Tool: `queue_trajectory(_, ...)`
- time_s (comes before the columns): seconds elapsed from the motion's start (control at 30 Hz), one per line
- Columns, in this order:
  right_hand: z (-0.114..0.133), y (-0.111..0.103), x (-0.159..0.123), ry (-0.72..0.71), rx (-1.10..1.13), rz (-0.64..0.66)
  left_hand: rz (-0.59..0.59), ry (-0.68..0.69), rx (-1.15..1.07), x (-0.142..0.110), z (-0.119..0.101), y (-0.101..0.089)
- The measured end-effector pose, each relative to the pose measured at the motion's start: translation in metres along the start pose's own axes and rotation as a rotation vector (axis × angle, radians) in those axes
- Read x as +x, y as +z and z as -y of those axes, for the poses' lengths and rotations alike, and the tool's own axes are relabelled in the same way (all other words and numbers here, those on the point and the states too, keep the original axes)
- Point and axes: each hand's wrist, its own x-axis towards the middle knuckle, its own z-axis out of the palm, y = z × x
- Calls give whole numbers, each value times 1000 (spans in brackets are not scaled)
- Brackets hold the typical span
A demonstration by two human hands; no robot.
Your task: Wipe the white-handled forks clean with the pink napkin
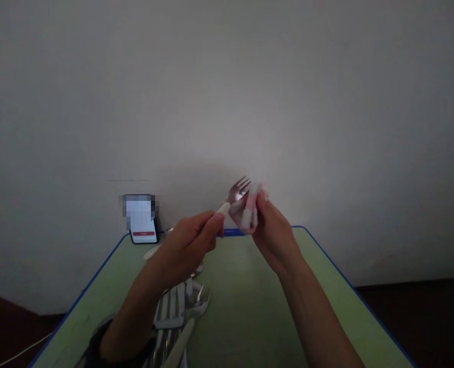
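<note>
My left hand is closed around the pale handle of a fork, whose metal tines point up and to the right. Fingers of my right hand grip a folded pink and white cloth. The cloth is right beside the fork's head; whether it touches the tines I cannot tell. Both hands are raised above the far edge of the table. Below my left forearm lies another fork with a pale handle, next to a white slotted utensil or rack with metal cutlery, partly hidden by the arm.
A light green table with a blue edge stands against a grey wall. A phone with a lit screen leans upright at the back left corner. Near it lies a pale-handled utensil, partly covered by my left arm.
</note>
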Motion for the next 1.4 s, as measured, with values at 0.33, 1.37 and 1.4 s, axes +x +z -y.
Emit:
queue_trajectory(0.33, -4, 3, -5, 93, 57, 87, 116, 36, 80, 8, -1, 16)
queue_trajectory(1.37, 5, -1, -1, -18, -108, -7, 99, 62, 250, 2, -6, 6)
queue_trajectory(1.4, 4, -1, -2, 5, -79, -15, 89, 66, 259, 2, -5, 8)
